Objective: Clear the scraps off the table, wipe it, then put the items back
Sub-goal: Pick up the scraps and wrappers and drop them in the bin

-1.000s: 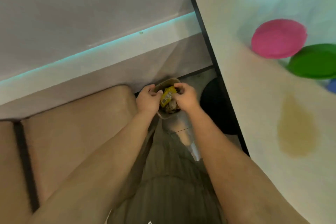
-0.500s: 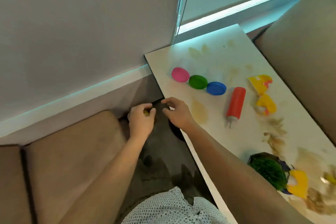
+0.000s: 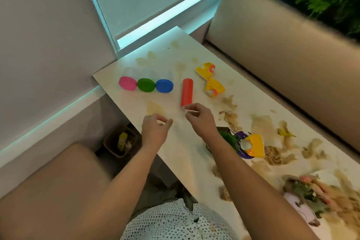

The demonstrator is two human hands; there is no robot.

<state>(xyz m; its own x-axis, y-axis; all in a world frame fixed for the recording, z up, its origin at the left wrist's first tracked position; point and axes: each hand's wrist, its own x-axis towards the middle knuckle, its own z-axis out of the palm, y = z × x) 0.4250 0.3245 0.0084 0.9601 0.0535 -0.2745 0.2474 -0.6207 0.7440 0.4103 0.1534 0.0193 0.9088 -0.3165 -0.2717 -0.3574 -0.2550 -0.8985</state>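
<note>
Brown scraps (image 3: 228,118) lie strewn over the white table (image 3: 176,159). Our left hand (image 3: 155,132) hovers at the table's edge, fingers loosely curled and holding nothing. Our right hand (image 3: 201,122) curls beside the red tube (image 3: 187,91); we cannot tell whether it pinches the tube's pale tip. A bin (image 3: 111,147) stands on the floor below.

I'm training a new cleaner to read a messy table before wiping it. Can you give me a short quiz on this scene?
1. True or false: the bin stands on the table.
2. Which one is in the middle of the row of lids? A pink, B green, C blue.
3. Fill in: the red cylinder lies between the blue lid and the ____ packets.

Key: 1 false, it stands on the floor beside the table; 2 B, the green lid; 3 yellow.
</note>
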